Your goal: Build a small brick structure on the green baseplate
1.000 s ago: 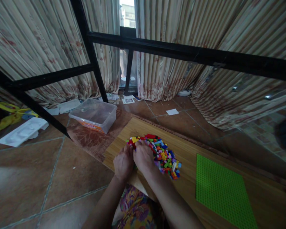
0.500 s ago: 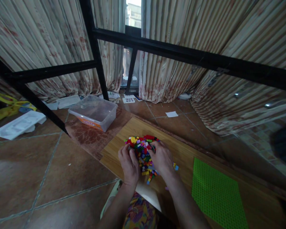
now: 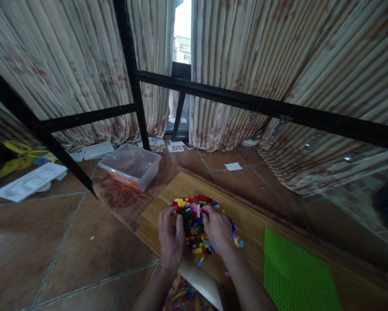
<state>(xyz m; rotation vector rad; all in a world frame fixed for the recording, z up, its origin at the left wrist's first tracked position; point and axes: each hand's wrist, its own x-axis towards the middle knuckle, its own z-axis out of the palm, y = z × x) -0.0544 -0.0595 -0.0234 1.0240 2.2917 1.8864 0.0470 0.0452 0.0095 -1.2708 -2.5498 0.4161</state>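
A heap of small toy building bricks (image 3: 197, 229) in many colours lies on the wooden board in front of me. My left hand (image 3: 171, 235) is at the heap's left edge, thumb and fingers curled together around a small brick mostly hidden by the fingertips. Over the right part of the heap, my right hand (image 3: 218, 226) has its fingers bent down in a pinch. A white brick (image 3: 198, 210) stands right by those fingertips; whether they grip it or another piece is hidden. To the right, a green studded baseplate (image 3: 299, 270) lies flat.
A clear plastic box (image 3: 132, 166) with an orange label sits beyond the wooden board (image 3: 168, 194), on a reddish mat. White moulded packaging (image 3: 30, 181) and a yellow bag (image 3: 15, 160) lie at far left. A black metal frame (image 3: 232, 95) crosses before the curtains.
The view has tilted up, so everything sits lower in the picture. Both hands stay at the heap; my right fingertips are now beside a white brick.
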